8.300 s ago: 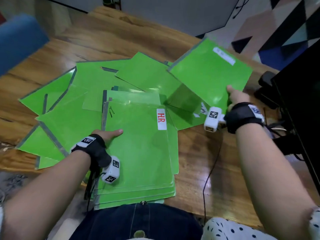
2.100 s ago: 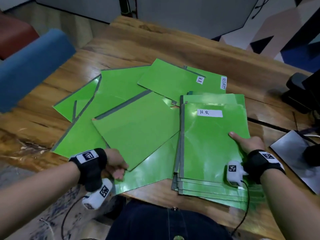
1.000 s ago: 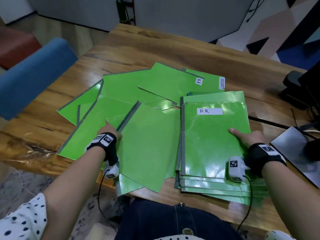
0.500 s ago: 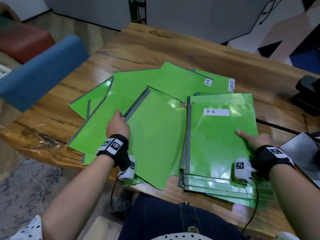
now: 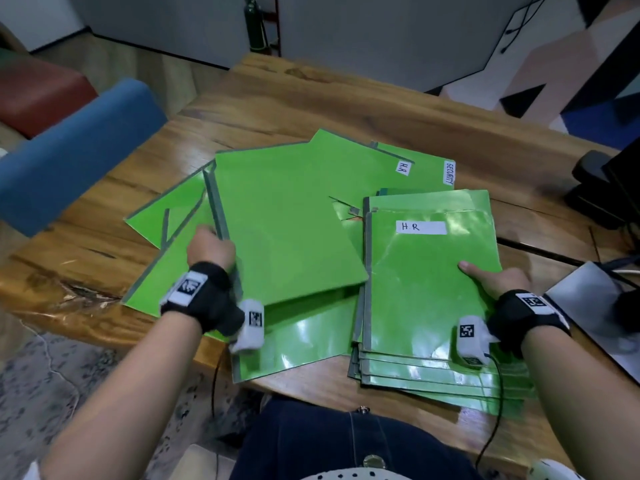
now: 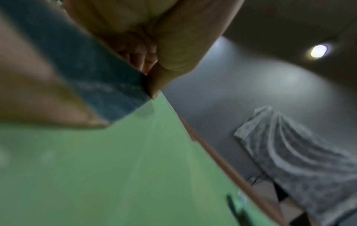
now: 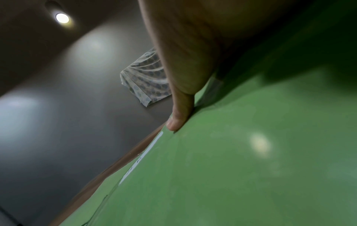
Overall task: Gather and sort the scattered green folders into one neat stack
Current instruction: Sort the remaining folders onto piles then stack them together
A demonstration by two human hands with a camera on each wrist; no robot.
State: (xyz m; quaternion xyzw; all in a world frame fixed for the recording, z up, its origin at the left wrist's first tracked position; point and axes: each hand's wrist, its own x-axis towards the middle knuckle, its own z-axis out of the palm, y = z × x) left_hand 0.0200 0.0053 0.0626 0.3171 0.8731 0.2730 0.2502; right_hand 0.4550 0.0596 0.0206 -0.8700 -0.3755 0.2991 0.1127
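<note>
A neat stack of green folders (image 5: 429, 289) lies at the table's front right; its top one bears a white "H.R" label (image 5: 420, 227). My right hand (image 5: 498, 282) holds its right edge, thumb (image 7: 180, 116) flat on the top folder (image 7: 251, 152), the other fingers hidden. My left hand (image 5: 211, 247) grips the grey spine (image 6: 115, 76) of a loose green folder (image 5: 287, 230) and holds it raised over the scattered ones. In the left wrist view my thumb (image 6: 154, 85) presses that spine. More loose folders lie at the left (image 5: 166, 216), beneath (image 5: 304, 337) and behind (image 5: 363, 157), one labelled "SECURITY" (image 5: 449, 173).
The wooden table (image 5: 346, 98) extends beyond the folders. A blue chair back (image 5: 69, 161) stands at the left, close to the table edge. At the right are a black device (image 5: 595, 188), a grey sheet (image 5: 595, 306) and cables (image 5: 495, 403).
My left hand slid forward along the loose folder, took hold of its grey spine and lifted it toward the stack. My right hand stayed on the stack.
</note>
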